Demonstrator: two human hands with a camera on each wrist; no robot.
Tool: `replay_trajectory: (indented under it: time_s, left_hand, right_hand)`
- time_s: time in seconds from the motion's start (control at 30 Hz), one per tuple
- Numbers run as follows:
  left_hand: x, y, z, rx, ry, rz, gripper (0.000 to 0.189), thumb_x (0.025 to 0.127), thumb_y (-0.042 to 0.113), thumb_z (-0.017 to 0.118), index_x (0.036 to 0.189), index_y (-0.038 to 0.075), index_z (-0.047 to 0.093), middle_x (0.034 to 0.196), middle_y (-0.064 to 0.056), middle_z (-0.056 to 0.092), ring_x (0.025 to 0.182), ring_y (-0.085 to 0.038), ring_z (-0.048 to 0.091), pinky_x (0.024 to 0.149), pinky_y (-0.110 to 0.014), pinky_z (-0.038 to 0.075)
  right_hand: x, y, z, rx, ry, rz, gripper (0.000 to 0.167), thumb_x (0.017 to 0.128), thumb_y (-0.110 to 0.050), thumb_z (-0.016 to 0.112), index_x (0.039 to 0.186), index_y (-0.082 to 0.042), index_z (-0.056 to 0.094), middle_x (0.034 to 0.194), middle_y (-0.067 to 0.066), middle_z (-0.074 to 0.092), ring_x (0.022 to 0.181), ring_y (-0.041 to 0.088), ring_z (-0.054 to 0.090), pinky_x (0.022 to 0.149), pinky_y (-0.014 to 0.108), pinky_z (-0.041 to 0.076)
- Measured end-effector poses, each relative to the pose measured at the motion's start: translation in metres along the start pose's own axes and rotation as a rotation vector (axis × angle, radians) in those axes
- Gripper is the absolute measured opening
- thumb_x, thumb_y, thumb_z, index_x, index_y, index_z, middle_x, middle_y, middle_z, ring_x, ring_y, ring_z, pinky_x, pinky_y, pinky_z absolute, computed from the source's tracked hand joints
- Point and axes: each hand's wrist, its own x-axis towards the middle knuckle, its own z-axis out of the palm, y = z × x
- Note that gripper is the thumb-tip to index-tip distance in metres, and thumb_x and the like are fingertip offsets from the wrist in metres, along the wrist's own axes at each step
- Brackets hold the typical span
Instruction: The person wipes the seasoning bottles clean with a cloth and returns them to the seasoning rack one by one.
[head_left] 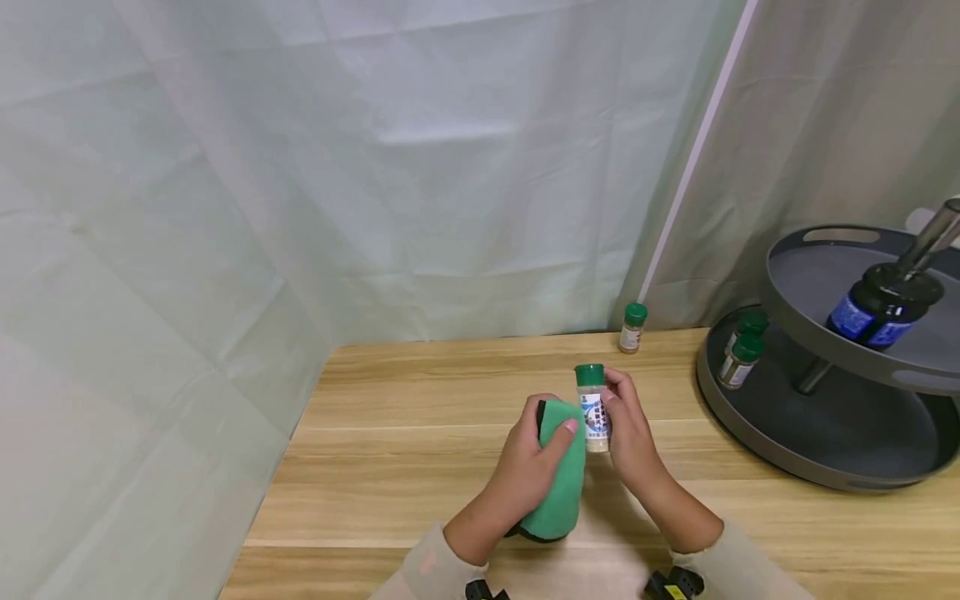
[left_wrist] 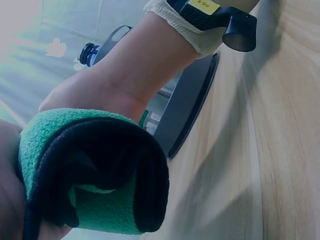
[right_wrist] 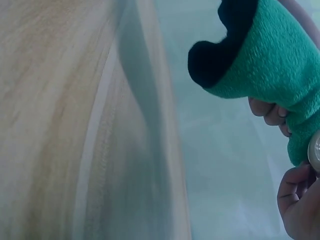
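Note:
In the head view my left hand grips a folded green cloth with black edging, thumb lying across its front. Fingers and thumb of my right hand hold a small seasoning bottle upright from its right side; it has a green cap and a printed label. Cloth and bottle meet side by side above the wooden table. The left wrist view shows the rolled cloth from its open end, dark inside. From the right wrist, the bottle's round base shows at the frame edge, against the cloth.
Another green-capped bottle stands near the back edge of the wooden table. A dark two-tier round rack is at right, with two green-capped bottles below and a dark blue-labelled bottle above. Pale curtains hang behind.

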Motion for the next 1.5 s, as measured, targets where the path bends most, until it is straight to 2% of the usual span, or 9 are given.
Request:
replay_trajectory:
  time_s: [0.13, 0.27, 0.57, 0.7, 0.83, 1.0, 1.1, 1.27, 1.5]
  left_hand:
    - [0.002, -0.001, -0.002, -0.026, 0.063, 0.018, 0.033, 0.104, 0.043, 0.054, 0.129, 0.022, 0.046, 0.104, -0.004, 0.061, 0.084, -0.016, 0.061, 0.073, -0.032, 0.054]
    - [0.004, 0.000, -0.006, -0.054, 0.093, 0.026, 0.035, 0.104, 0.042, 0.054, 0.130, 0.021, 0.044, 0.106, -0.007, 0.060, 0.086, -0.017, 0.061, 0.074, -0.032, 0.055]
    - [0.005, 0.000, -0.011, -0.080, 0.163, 0.038, 0.034, 0.105, 0.043, 0.052, 0.131, 0.022, 0.044, 0.113, -0.007, 0.059, 0.094, -0.018, 0.060, 0.082, -0.034, 0.054]
    - [0.006, -0.001, -0.012, -0.095, 0.126, 0.044, 0.035, 0.105, 0.043, 0.052, 0.131, 0.022, 0.043, 0.113, -0.006, 0.059, 0.094, -0.018, 0.061, 0.081, -0.034, 0.055]
    - [0.005, -0.001, -0.010, -0.095, 0.053, 0.036, 0.033, 0.104, 0.042, 0.054, 0.130, 0.023, 0.044, 0.109, -0.005, 0.060, 0.088, -0.018, 0.062, 0.076, -0.035, 0.056]
    - [0.003, -0.001, -0.006, 0.006, -0.031, 0.016, 0.033, 0.103, 0.044, 0.055, 0.129, 0.026, 0.045, 0.104, -0.002, 0.060, 0.085, -0.016, 0.062, 0.073, -0.033, 0.055]
    - [0.002, -0.001, -0.005, 0.062, -0.059, 0.018, 0.033, 0.103, 0.046, 0.055, 0.129, 0.028, 0.045, 0.106, 0.000, 0.059, 0.087, -0.014, 0.061, 0.074, -0.031, 0.054]
    - [0.001, -0.001, -0.004, 0.057, -0.048, 0.024, 0.033, 0.103, 0.046, 0.054, 0.129, 0.028, 0.045, 0.105, 0.000, 0.060, 0.087, -0.015, 0.061, 0.074, -0.032, 0.054]
    - [0.003, -0.001, -0.005, -0.025, 0.055, 0.028, 0.032, 0.104, 0.043, 0.054, 0.129, 0.025, 0.045, 0.105, -0.003, 0.062, 0.084, -0.016, 0.063, 0.073, -0.033, 0.056]
  right_hand:
    - [-0.001, 0.001, 0.002, 0.038, -0.065, -0.031, 0.034, 0.111, -0.018, 0.028, 0.140, 0.000, 0.036, 0.115, 0.008, 0.049, 0.098, 0.012, 0.053, 0.080, 0.022, 0.051]
    - [-0.002, 0.002, 0.003, 0.049, -0.111, -0.055, 0.034, 0.111, -0.017, 0.033, 0.139, 0.001, 0.036, 0.115, 0.006, 0.051, 0.098, 0.010, 0.056, 0.081, 0.022, 0.053]
    - [-0.005, 0.000, 0.004, 0.005, -0.216, -0.022, 0.035, 0.109, -0.017, 0.043, 0.142, -0.005, 0.037, 0.114, 0.006, 0.057, 0.098, 0.011, 0.061, 0.081, 0.027, 0.057]
    - [-0.005, 0.001, 0.004, -0.014, -0.188, -0.058, 0.034, 0.109, -0.012, 0.043, 0.140, -0.002, 0.037, 0.112, 0.008, 0.056, 0.096, 0.010, 0.061, 0.079, 0.026, 0.058]
    - [-0.004, 0.004, 0.004, -0.036, -0.109, -0.086, 0.032, 0.109, -0.010, 0.041, 0.138, 0.001, 0.037, 0.109, 0.008, 0.055, 0.092, 0.009, 0.060, 0.076, 0.024, 0.056]
    - [-0.002, 0.003, 0.003, -0.037, 0.031, -0.047, 0.031, 0.111, -0.019, 0.033, 0.136, -0.001, 0.040, 0.107, 0.007, 0.053, 0.088, 0.011, 0.056, 0.074, 0.023, 0.052]
    - [-0.002, 0.001, 0.002, -0.025, 0.083, -0.019, 0.035, 0.112, -0.024, 0.026, 0.135, -0.002, 0.040, 0.106, 0.005, 0.051, 0.086, 0.012, 0.055, 0.072, 0.024, 0.051]
    - [-0.002, 0.000, 0.001, -0.008, 0.066, -0.007, 0.037, 0.110, -0.021, 0.021, 0.139, -0.002, 0.037, 0.110, 0.005, 0.050, 0.089, 0.013, 0.055, 0.074, 0.024, 0.052]
    - [-0.004, 0.000, 0.004, 0.013, -0.042, -0.033, 0.034, 0.109, -0.012, 0.031, 0.141, -0.001, 0.036, 0.110, 0.007, 0.050, 0.091, 0.011, 0.056, 0.074, 0.025, 0.054]
